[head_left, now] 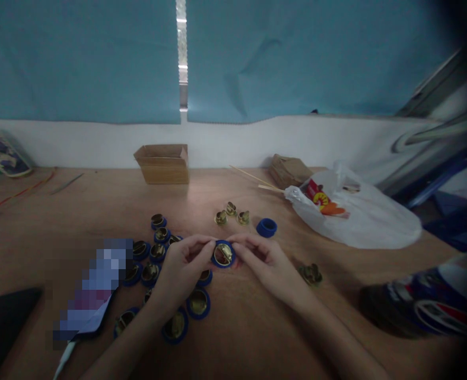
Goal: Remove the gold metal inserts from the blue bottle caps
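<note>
Both my hands meet at the middle of the wooden table (pixel 257 338). My left hand (pixel 184 266) and my right hand (pixel 263 261) pinch one blue ring with a brass insert (pixel 223 254) between their fingertips, held just above the table. Several finished blue rings with brass inserts (pixel 154 258) lie in a cluster under and left of my left hand. Three loose brass pieces (pixel 231 213) sit behind my hands, with an empty blue ring (pixel 266 227) to their right. Another brass piece (pixel 311 274) lies right of my right hand.
A small open cardboard box (pixel 162 163) stands at the back. A brown paper bag (pixel 289 170), thin wooden sticks (pixel 257 179) and a white plastic bag (pixel 356 214) lie at the back right. A pixelated phone (pixel 94 287) lies at the left, a blue printed object (pixel 435 309) at the right.
</note>
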{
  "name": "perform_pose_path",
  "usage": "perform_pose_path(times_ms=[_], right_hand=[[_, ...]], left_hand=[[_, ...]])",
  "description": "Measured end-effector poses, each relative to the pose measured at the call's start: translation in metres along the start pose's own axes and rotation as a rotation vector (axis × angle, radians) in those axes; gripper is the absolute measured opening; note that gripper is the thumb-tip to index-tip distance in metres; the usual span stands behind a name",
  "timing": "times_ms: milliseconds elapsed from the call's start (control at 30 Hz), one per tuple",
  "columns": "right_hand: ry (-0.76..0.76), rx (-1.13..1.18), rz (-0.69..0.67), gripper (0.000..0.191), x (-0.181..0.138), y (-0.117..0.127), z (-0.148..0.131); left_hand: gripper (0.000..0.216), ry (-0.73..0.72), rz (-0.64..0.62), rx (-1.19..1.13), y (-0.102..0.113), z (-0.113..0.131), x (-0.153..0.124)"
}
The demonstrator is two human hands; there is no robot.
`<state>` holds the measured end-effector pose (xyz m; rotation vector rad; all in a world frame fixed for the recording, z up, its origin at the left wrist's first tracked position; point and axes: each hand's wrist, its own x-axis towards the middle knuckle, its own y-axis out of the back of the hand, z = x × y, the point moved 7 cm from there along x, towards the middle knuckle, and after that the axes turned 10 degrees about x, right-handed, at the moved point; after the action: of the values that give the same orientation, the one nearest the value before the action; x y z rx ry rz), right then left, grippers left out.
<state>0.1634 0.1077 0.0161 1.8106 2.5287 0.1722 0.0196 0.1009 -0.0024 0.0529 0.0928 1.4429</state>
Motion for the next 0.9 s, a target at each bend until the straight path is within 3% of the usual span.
perform_pose_path(times_ms=[233,467,900], right_hand=[[0.037,0.042,0.101,0.017,0.000,0.006,0.001],[0.062,0.092,0.139,0.019,0.003,0.012,-0.002],[0.050,0.114,0.041,0.018,0.002,0.005,-0.002]], left_hand=[[0.020,-0.016,-0.036,-0.006,-0.003,-0.001,0.000],[0.025,0.031,-0.157,-0.116,-0.013,0.000,-0.001],[0.028,0.071,-0.065,-0.159,-0.004,-0.007,0.000]])
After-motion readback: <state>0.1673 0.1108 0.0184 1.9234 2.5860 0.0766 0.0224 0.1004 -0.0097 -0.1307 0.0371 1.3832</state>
